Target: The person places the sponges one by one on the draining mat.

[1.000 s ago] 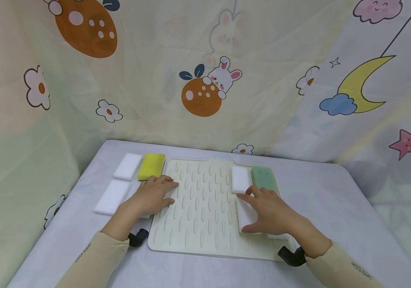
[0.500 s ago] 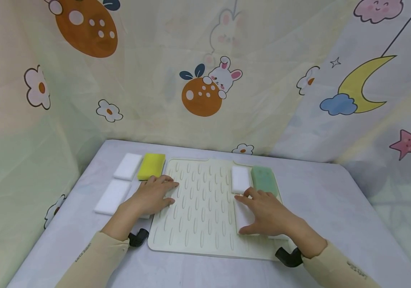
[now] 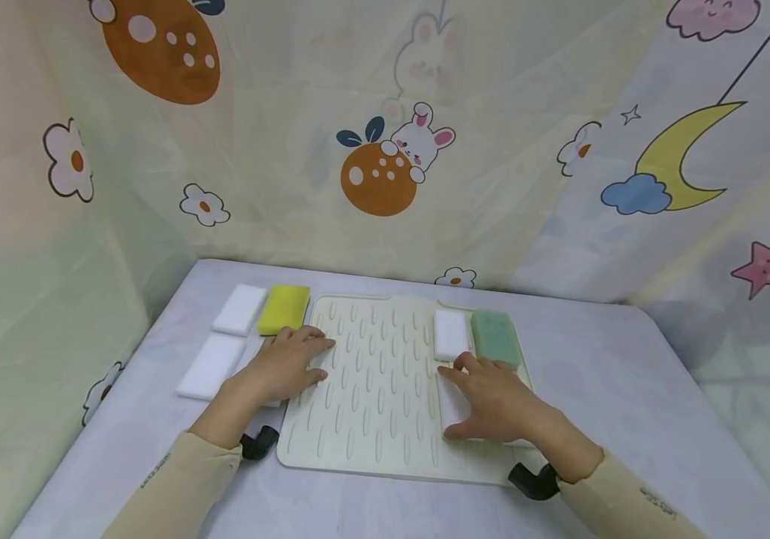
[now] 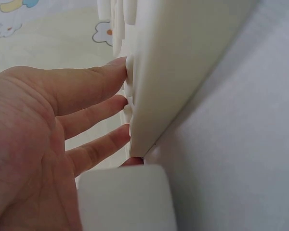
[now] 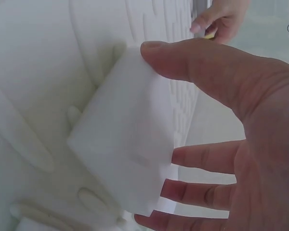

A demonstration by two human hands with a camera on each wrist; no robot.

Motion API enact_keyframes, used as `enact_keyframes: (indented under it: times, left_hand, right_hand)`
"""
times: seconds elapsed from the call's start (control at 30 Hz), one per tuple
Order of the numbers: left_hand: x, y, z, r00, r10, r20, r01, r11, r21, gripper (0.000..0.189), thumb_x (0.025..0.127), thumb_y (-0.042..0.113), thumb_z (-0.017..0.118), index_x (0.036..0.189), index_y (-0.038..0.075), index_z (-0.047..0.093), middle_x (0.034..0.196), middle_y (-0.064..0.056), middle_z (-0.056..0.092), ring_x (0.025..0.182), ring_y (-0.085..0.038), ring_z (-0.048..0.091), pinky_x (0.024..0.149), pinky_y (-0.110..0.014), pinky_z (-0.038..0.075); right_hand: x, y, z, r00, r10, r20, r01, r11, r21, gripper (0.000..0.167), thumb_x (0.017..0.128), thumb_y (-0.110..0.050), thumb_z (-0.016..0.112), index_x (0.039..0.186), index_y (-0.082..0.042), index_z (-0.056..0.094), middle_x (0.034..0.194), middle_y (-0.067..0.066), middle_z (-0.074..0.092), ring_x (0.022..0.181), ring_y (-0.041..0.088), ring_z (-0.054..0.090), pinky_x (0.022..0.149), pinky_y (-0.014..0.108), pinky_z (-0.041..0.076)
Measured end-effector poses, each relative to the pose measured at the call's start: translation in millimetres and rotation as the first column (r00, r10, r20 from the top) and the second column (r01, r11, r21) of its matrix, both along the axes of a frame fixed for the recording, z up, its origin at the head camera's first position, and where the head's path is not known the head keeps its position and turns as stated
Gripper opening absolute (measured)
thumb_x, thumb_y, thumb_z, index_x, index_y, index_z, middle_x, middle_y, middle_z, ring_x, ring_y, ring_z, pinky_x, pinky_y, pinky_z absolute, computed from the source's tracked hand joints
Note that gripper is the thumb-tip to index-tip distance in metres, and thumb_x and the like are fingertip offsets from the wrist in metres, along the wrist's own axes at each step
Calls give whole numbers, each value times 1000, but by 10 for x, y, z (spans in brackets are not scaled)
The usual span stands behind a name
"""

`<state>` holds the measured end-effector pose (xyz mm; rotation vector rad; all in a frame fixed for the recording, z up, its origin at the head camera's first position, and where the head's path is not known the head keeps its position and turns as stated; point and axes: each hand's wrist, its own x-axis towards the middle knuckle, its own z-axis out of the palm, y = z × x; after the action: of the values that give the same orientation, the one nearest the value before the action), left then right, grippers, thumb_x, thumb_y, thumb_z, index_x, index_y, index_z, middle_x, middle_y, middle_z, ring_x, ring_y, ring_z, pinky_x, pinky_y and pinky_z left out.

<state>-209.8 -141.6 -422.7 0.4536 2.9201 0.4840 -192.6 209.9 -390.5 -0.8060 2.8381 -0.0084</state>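
taking the ridged cream drying mat (image 3: 358, 442) as the clock face in the head view, the right hand (image 3: 493, 403) sits at three o'clock, thumb and fingertips pinching a white sponge (image 3: 454, 410) on the mat by opposite ends. the left hand (image 3: 288, 364) is at nine, fingers loosely spread, touching the mat's edge. an upper white sponge (image 3: 451, 335) lies between one and two, beside a green sponge (image 3: 496, 339) at two. on the desk (image 3: 628, 374), a yellow sponge (image 3: 284, 310) lies at ten, just beside another white slab (image 3: 240, 309).
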Motion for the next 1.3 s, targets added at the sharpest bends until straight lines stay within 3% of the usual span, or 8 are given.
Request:
enact_keyframes:
  times: [0.3,0.8,1.3]
  left_hand:
    - [-17,-6,11,1000,7,1,-7,1000,-17,55,97,32,72,149,22,57,155,-6,49,137,-39,42,108,-64,36]
    - [-24,-9,34,1000,8,1,-8,1000,-21,56,97,32,72,150,22,56,155,-7,49,137,-40,43,109,-64,36]
    - [-2,5,-16,1000,3,2,-4,1000,10,57,97,33,73,150,22,56,156,-6,49,140,-40,41,110,-63,37]
  right_hand:
    - [-2,-90,-30,1000,-16,-15,17,999,34,93,74,-55,87,150,-12,55,130,6,57,111,28,59,102,52,46]
    - [2,-140,-80,999,-46,3,46,999,9,93,74,-50,89,149,-8,55,130,10,57,105,29,59,95,48,48]
    - [61,-20,-48,992,-106,73,113,989,-99,98,71,-50,93,153,-15,52,134,5,54,119,32,56,108,56,40]
